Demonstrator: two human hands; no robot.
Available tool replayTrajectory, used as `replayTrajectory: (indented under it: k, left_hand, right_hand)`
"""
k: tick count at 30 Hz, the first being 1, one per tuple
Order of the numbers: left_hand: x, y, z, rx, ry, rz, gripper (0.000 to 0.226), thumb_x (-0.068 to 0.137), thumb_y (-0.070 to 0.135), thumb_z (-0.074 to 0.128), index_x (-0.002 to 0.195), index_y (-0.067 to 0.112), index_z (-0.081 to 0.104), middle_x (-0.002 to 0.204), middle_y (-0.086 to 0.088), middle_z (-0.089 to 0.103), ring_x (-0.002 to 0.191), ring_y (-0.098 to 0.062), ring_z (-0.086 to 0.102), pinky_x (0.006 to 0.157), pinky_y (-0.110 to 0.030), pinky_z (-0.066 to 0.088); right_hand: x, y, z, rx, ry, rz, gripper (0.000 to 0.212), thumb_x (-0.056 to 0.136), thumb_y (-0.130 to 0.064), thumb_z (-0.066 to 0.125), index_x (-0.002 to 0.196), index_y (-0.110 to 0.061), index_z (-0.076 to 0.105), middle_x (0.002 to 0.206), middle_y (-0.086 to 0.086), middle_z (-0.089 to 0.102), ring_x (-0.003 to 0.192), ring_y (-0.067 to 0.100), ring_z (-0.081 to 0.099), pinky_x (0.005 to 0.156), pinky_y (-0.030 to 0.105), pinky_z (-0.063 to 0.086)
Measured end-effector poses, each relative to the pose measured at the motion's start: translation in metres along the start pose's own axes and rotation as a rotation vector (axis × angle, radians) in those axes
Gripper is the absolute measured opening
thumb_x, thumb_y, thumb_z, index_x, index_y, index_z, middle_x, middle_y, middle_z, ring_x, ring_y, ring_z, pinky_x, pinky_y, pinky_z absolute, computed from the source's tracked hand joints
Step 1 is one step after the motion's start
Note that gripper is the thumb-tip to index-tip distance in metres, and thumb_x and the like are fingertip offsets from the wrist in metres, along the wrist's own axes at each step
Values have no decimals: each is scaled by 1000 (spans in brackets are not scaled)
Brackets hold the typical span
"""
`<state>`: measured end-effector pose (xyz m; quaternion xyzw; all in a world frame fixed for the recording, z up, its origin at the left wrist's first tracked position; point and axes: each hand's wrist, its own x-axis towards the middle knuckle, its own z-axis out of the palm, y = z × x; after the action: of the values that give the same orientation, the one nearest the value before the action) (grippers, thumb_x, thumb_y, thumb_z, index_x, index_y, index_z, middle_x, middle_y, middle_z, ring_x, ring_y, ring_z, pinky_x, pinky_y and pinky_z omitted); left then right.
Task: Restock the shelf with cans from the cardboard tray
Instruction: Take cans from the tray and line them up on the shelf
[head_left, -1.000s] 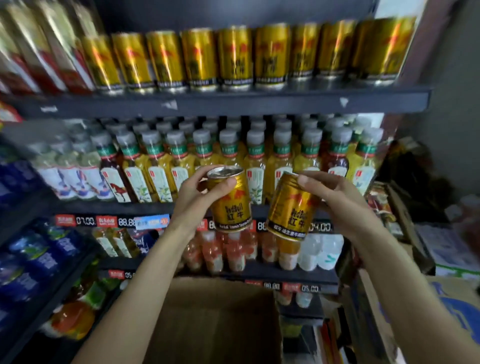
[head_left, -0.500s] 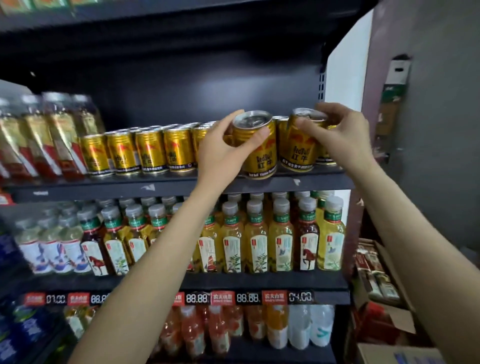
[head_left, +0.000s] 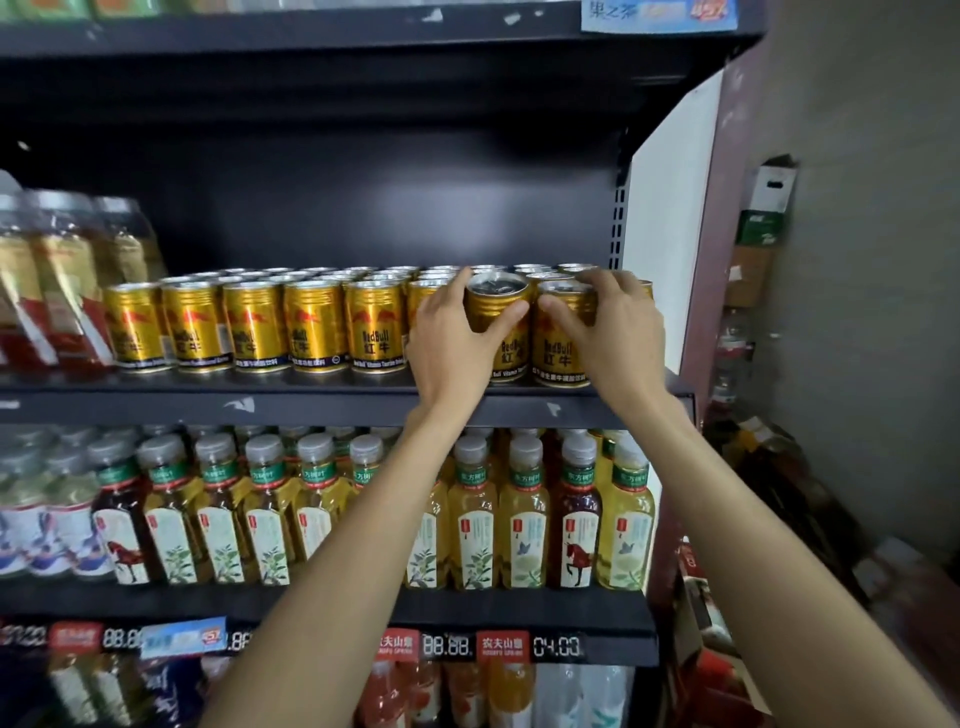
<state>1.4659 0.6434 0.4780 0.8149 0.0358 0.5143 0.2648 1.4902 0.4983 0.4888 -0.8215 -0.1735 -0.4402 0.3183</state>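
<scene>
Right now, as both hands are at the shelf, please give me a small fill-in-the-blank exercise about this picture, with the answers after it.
1. The left hand grips a ____-coloured can.
2. The right hand holds its own can at the ____ end of the can row.
3. Both cans stand on the shelf directly ____ the tea bottles.
4. Each bottle wears a ____ neck band.

Answers: gold; right; above; green

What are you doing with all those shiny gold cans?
A person is filling a shop shelf. The left hand grips one gold can and the right hand grips another can, both standing at the front right end of the row of cans. Tea bottles stand on the shelf below.
</scene>
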Motion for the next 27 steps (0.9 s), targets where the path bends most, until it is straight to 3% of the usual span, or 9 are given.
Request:
replayTrajectory:
  k: [4,7,12,17,23,27]
  left_hand:
    - [-7,-2,5,46,-49,83,75,85,57,51,145,16,31,147,-3,40,136,-22,32,107,-35,33]
    - [-17,-8,3,116,-94,193,83,85,48,59,149,17,15,156,1,20,142,-18,17,109,-24,16]
    - [-11,-25,0,385,-100,399,91,83,60,53,149,13,12,157,-2,15,145,-16,6,117,-40,-2]
    - [-1,-28,-1,477,-160,413,92,83,65,44,149,14,6,157,-1,11,145,-14,-3,114,-39,-13]
    - [7,-31,3,456,-173,387,91,81,62,53,149,15,14,156,-1,19,146,-16,2,115,-44,-8]
    - [6,-30,3,419,-145,403,88,79,59,59,148,21,19,155,0,22,145,-17,10,115,-47,-6]
  right_hand:
    - [-23,1,6,-50,43,-45,72,84,-48,60,139,-10,35,135,16,45,116,31,51,80,37,49]
    - [-40,8,10,-161,146,-48,72,79,-44,68,135,-7,41,128,18,52,111,34,52,84,42,45]
    - [-32,7,16,-322,146,-25,70,76,-50,68,128,-8,50,114,13,64,105,36,53,84,44,32]
    - [-16,8,20,-466,145,-52,66,64,-53,76,108,-6,60,100,14,63,98,36,51,78,39,23]
    - [-8,10,21,-459,136,-11,65,58,-55,78,101,-8,63,116,15,52,107,32,40,85,39,26]
    - [-11,25,5,-188,161,83,73,70,-52,72,127,-13,48,147,20,29,136,38,23,104,52,24]
